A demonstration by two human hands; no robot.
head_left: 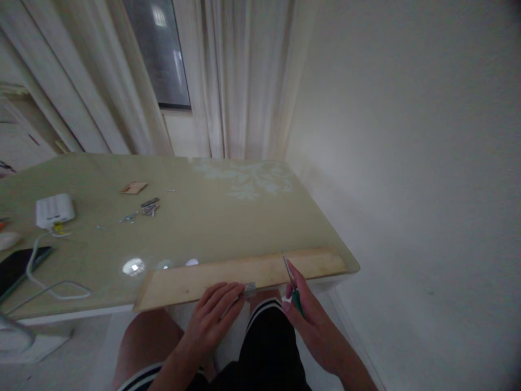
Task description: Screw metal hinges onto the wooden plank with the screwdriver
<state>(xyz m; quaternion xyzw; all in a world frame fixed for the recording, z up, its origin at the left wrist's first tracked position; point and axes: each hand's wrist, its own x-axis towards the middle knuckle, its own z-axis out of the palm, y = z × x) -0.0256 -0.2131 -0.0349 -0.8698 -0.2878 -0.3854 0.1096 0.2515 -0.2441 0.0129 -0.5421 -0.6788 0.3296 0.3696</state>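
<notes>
A long pale wooden board [240, 271] lies along the table's front edge, its near side slightly over the edge. My left hand [215, 312] rests on the board's near edge, fingers together and pressing a small metal hinge [250, 288] there. Part of the hinge sticks out to the right of the fingertips; the rest is hidden under them. My right hand [307, 309] grips a screwdriver [297, 301] by its green handle. Its thin shaft points up and away over the board, apart from the hinge.
Loose screws and metal pieces [148, 209] lie left of centre on the table [228, 222], near a small wooden piece [133, 188]. A white box [55, 210] with a cable [30, 271] and a dark tablet-like device [20, 266] are at left. A wall [407, 163] borders the right side.
</notes>
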